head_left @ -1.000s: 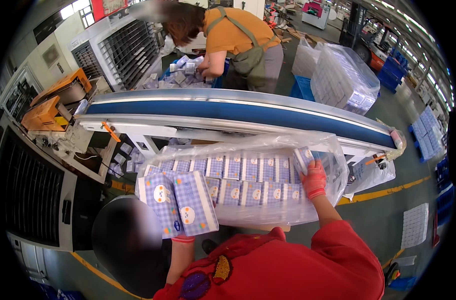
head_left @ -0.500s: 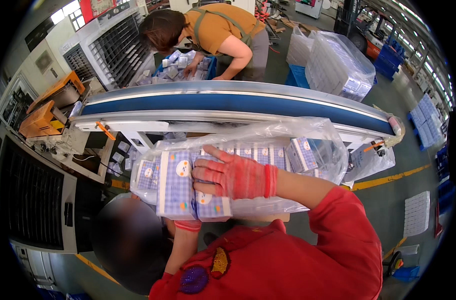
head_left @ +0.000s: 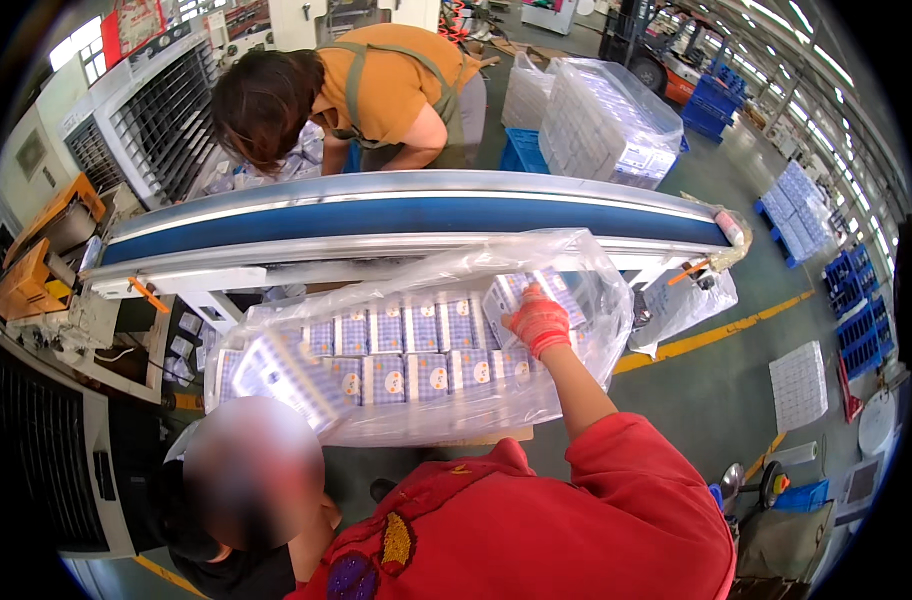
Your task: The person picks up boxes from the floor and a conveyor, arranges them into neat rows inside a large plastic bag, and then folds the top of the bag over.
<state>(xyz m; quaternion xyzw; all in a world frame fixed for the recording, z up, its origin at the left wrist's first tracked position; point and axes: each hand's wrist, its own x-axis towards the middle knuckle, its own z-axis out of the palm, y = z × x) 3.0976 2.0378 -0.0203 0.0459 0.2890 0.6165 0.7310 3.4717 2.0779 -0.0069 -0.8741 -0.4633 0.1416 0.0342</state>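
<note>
My right hand (head_left: 540,322), in a red-and-white glove, grips a lilac-checked pack (head_left: 509,297) that looks like a tissue pack. That pack lies tilted at the right end of a large clear plastic bag (head_left: 456,425). Inside the bag, rows of similar packs (head_left: 387,330) stand side by side, with round printed faces on them. Another checked pack (head_left: 281,375), smeared by motion, is tilted over the bag's left end. My left forearm (head_left: 311,548) reaches up at the lower left, but its hand is hidden behind another person's head (head_left: 254,470).
A blue conveyor belt (head_left: 406,213) runs across beyond the bag. Behind it a person in an orange top (head_left: 391,85) bends over loose packs. Wrapped stacks of packs (head_left: 611,120) stand at the far right. Orange-topped machinery (head_left: 41,280) is on the left.
My right hand has left the two packs at the left and now holds the tilted pack at the right. My left hand has gone out of sight. The whole view has shifted.
</note>
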